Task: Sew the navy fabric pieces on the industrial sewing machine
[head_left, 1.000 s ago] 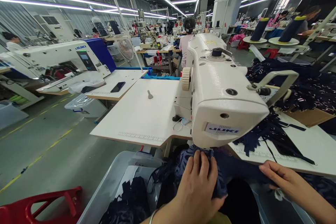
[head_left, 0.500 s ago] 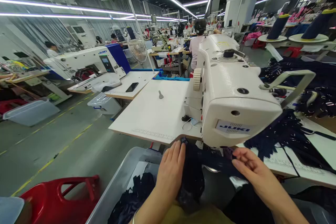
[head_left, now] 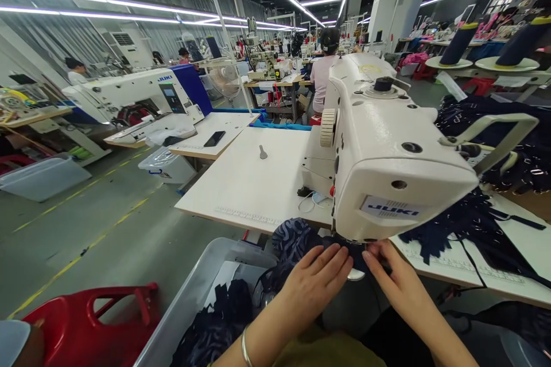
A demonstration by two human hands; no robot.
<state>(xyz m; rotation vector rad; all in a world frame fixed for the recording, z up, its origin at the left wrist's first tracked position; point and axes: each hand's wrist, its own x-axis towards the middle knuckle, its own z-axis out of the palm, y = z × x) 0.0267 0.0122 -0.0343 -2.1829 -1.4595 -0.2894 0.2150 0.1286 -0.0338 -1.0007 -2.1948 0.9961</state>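
A worker's left hand (head_left: 312, 278) lies fingers together on navy patterned fabric (head_left: 295, 238), whether gripping beneath cannot be told, while the right hand (head_left: 396, 272) pinches the cloth's dark end between thumb and fingers, both just below the head of a JUKI sewing machine (head_left: 400, 149), leaving them little room above. At left, a translucent bin (head_left: 181, 304) sits near the front edge of a white worktable (head_left: 241, 183), a red plastic stool (head_left: 86, 327) beyond it; gray floor (head_left: 129, 252) opens past the table's left edge toward a second JUKI machine (head_left: 142, 89).

Bunched, swirl-patterned navy fabric (head_left: 293, 236)
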